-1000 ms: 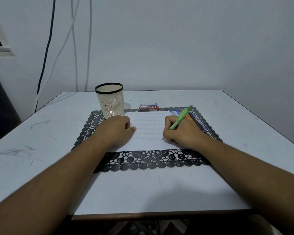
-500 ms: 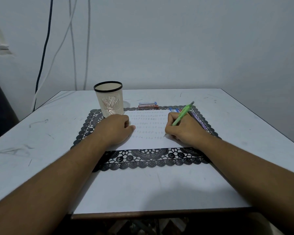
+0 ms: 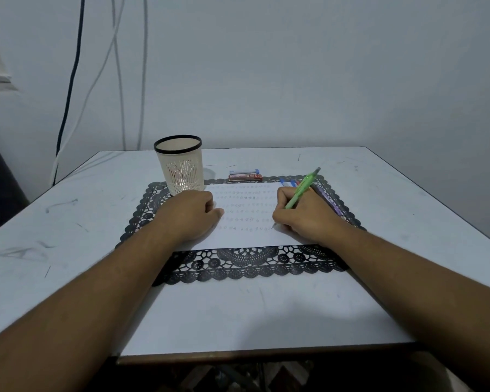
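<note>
A white sheet of paper (image 3: 246,236) with rows of small written marks lies on a black lace placemat (image 3: 246,264). My right hand (image 3: 303,219) grips a green pen (image 3: 301,188), its tip down on the sheet's right side. My left hand (image 3: 187,215) rests on the sheet's left part as a loose fist with nothing in it.
A cream mesh pen cup with a black rim (image 3: 178,165) stands at the mat's back left corner. Two small lead cases, blue and red (image 3: 245,175), lie behind the sheet. Several pens (image 3: 327,199) lie on the mat behind my right hand. Cables hang down the wall at the left.
My right hand and the green pen have shifted slightly along the lowest line of marks. The left hand stays where it was.
</note>
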Available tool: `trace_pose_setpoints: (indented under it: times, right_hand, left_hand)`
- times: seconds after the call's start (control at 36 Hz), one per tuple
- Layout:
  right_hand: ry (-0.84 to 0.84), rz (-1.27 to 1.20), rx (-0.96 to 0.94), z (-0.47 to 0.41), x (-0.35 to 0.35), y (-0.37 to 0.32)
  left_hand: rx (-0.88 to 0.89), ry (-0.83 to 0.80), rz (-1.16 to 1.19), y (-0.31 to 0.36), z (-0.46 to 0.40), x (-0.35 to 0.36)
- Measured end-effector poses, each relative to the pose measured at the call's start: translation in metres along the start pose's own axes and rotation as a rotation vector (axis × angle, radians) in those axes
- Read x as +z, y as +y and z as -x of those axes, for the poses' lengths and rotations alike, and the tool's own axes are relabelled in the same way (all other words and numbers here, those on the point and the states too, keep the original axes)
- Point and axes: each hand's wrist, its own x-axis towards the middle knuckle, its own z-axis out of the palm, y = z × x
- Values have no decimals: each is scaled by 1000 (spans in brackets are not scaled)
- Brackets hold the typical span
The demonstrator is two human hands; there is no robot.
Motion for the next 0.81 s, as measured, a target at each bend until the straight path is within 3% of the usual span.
trace_pose_setpoints:
  times: [0.17, 0.53, 0.61, 0.72, 0.81]
  right_hand:
    - [-62, -7, -13, 3, 1, -2]
    - [84, -563, 145, -13, -5, -1]
    - [103, -612, 154, -15, -8, -5]
    - [107, -539, 113, -19, -14, -11]
    - [105, -431, 105, -28, -17, -18]
  left_hand:
    - [-2, 19, -3, -2, -1, 2]
    - [6, 37, 8, -1, -1, 1]
    - [2, 158, 96, 1, -2, -9]
    - [-20, 515, 333, -1, -4, -28]
    - [-35, 648, 516, -8, -5, -34]
